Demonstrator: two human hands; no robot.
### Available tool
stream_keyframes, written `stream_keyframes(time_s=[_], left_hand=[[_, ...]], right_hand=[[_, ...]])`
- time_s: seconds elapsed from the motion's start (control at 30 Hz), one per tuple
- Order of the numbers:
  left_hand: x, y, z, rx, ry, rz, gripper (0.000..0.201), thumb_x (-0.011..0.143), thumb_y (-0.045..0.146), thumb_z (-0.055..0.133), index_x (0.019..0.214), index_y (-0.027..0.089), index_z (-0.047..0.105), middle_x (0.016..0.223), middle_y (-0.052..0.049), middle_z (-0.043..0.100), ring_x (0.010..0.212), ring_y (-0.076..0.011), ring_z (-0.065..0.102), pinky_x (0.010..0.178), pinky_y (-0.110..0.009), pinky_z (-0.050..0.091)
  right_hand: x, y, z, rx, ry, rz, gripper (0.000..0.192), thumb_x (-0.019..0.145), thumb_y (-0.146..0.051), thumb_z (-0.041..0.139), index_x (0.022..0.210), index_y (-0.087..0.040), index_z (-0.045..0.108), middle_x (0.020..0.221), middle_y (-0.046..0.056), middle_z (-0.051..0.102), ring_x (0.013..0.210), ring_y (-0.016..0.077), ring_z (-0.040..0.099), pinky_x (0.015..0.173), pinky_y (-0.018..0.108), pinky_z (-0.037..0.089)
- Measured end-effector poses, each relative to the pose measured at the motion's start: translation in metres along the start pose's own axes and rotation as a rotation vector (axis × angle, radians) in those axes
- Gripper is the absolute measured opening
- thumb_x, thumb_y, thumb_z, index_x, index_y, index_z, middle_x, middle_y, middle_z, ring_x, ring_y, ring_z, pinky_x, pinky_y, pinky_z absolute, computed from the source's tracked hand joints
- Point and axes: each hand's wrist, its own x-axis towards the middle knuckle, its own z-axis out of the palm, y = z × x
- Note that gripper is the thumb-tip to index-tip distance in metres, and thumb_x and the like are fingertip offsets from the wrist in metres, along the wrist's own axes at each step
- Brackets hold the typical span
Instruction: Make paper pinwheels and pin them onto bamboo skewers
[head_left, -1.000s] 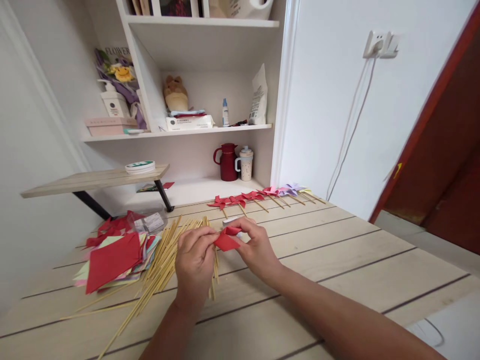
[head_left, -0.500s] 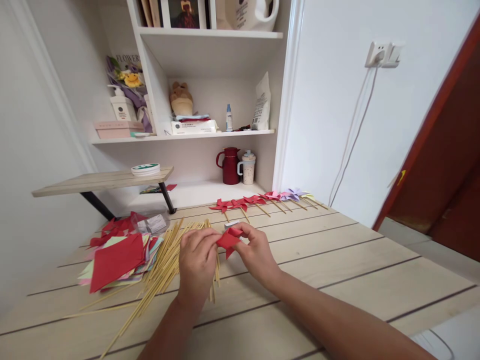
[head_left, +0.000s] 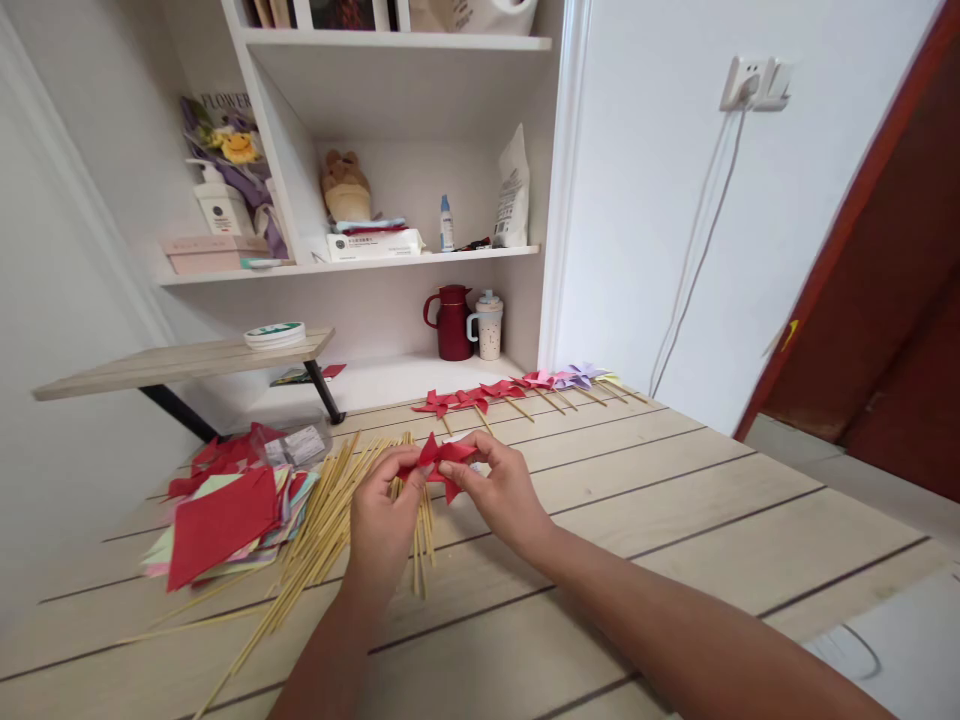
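Both of my hands hold a small red paper pinwheel (head_left: 436, 463) just above the wooden table (head_left: 675, 520). My left hand (head_left: 382, 520) pinches its left side and my right hand (head_left: 501, 487) pinches its right side. The folded points of the pinwheel stick out between my fingers. A loose heap of thin bamboo sticks (head_left: 322, 535) lies under and left of my left hand. A stack of coloured paper squares (head_left: 225, 520), red on top, sits further left.
A row of finished pinwheels on sticks (head_left: 517, 390) lies along the table's far edge. Behind it a white shelf unit holds a red jug (head_left: 454, 323) and a mug (head_left: 489, 327). A low wooden side shelf (head_left: 187, 360) juts out at left. A red door (head_left: 877, 300) stands at right.
The red paper has gone from a folded flat piece to a spread pinwheel shape. My hands have shifted slightly left and further from me with it.
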Motion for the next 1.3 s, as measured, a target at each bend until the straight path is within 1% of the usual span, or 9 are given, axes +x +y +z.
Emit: stream_keyframes(time_s=[0.1, 0.23, 0.53, 0.6, 0.63, 0.7, 0.77, 0.97, 1.3], left_hand=[[-0.001, 0.001, 0.0, 0.005, -0.01, -0.004, 0.009, 0.083, 0.028, 0.07, 0.086, 0.022, 0.075, 0.098, -0.006, 0.074, 0.096, -0.0234, 0.069, 0.092, -0.038, 0.052], [-0.002, 0.001, 0.0, 0.05, 0.032, 0.037, 0.006, 0.082, 0.025, 0.07, 0.086, 0.022, 0.075, 0.094, -0.005, 0.075, 0.091, -0.0225, 0.069, 0.086, -0.037, 0.054], [-0.006, 0.008, 0.003, 0.147, 0.15, 0.248, 0.004, 0.082, 0.02, 0.071, 0.082, 0.023, 0.07, 0.095, -0.003, 0.07, 0.092, -0.018, 0.067, 0.081, -0.029, 0.055], [-0.006, 0.007, 0.004, 0.14, 0.15, 0.265, 0.007, 0.082, 0.016, 0.071, 0.082, 0.023, 0.069, 0.092, -0.002, 0.07, 0.09, -0.0166, 0.067, 0.08, -0.028, 0.054], [-0.006, 0.007, 0.004, 0.138, 0.144, 0.268, 0.009, 0.082, 0.015, 0.07, 0.081, 0.023, 0.069, 0.091, -0.001, 0.07, 0.089, -0.016, 0.067, 0.079, -0.027, 0.054], [-0.006, 0.006, 0.003, 0.133, 0.134, 0.272, 0.011, 0.082, 0.013, 0.069, 0.079, 0.023, 0.069, 0.089, -0.001, 0.07, 0.086, -0.0153, 0.067, 0.077, -0.026, 0.054], [-0.006, 0.006, 0.003, 0.126, 0.125, 0.28, 0.012, 0.082, 0.012, 0.069, 0.077, 0.023, 0.07, 0.088, -0.001, 0.07, 0.085, -0.0154, 0.067, 0.074, -0.026, 0.054], [-0.005, 0.005, 0.001, 0.135, 0.112, 0.336, 0.017, 0.081, 0.007, 0.068, 0.075, 0.023, 0.07, 0.088, -0.001, 0.071, 0.083, -0.0157, 0.068, 0.073, -0.027, 0.054], [-0.006, 0.001, -0.005, 0.312, 0.08, 0.503, 0.022, 0.084, 0.004, 0.062, 0.081, 0.024, 0.07, 0.092, 0.001, 0.074, 0.087, -0.0174, 0.068, 0.084, -0.034, 0.051]], right_hand=[[0.001, 0.001, 0.0, 0.013, -0.002, 0.003, 0.015, 0.082, -0.031, 0.072, 0.075, -0.021, 0.063, 0.075, 0.001, 0.069, 0.074, 0.0182, 0.062, 0.071, 0.029, 0.049], [-0.001, 0.002, 0.0, 0.002, -0.019, -0.017, 0.016, 0.083, -0.033, 0.072, 0.076, -0.021, 0.063, 0.075, 0.001, 0.069, 0.074, 0.0186, 0.061, 0.072, 0.03, 0.048], [-0.003, 0.003, 0.0, -0.074, -0.014, -0.062, 0.015, 0.085, -0.03, 0.073, 0.077, -0.021, 0.063, 0.077, 0.002, 0.069, 0.077, 0.0201, 0.063, 0.072, 0.032, 0.048], [-0.003, 0.004, 0.001, -0.055, -0.015, -0.076, 0.008, 0.085, -0.027, 0.072, 0.086, -0.022, 0.067, 0.083, 0.003, 0.072, 0.08, 0.0206, 0.064, 0.075, 0.033, 0.05], [-0.003, 0.004, 0.001, -0.042, -0.016, -0.082, 0.01, 0.085, -0.026, 0.072, 0.093, -0.022, 0.069, 0.088, 0.003, 0.074, 0.082, 0.0208, 0.065, 0.078, 0.034, 0.052], [-0.003, 0.006, 0.001, -0.033, -0.014, -0.09, 0.026, 0.085, -0.025, 0.073, 0.11, -0.024, 0.07, 0.099, 0.005, 0.076, 0.086, 0.0211, 0.067, 0.083, 0.036, 0.053], [-0.003, 0.008, 0.0, -0.05, -0.007, -0.101, 0.032, 0.085, -0.026, 0.073, 0.117, -0.025, 0.07, 0.102, 0.005, 0.076, 0.087, 0.0216, 0.067, 0.085, 0.038, 0.053], [-0.002, 0.008, -0.001, -0.088, -0.012, -0.127, 0.007, 0.085, -0.021, 0.069, 0.091, -0.024, 0.072, 0.09, 0.004, 0.075, 0.087, 0.022, 0.067, 0.078, 0.035, 0.052], [-0.003, 0.012, -0.001, -0.175, 0.001, -0.135, 0.016, 0.078, -0.008, 0.062, 0.079, -0.022, 0.068, 0.082, 0.001, 0.071, 0.082, 0.0205, 0.062, 0.077, 0.032, 0.046]])
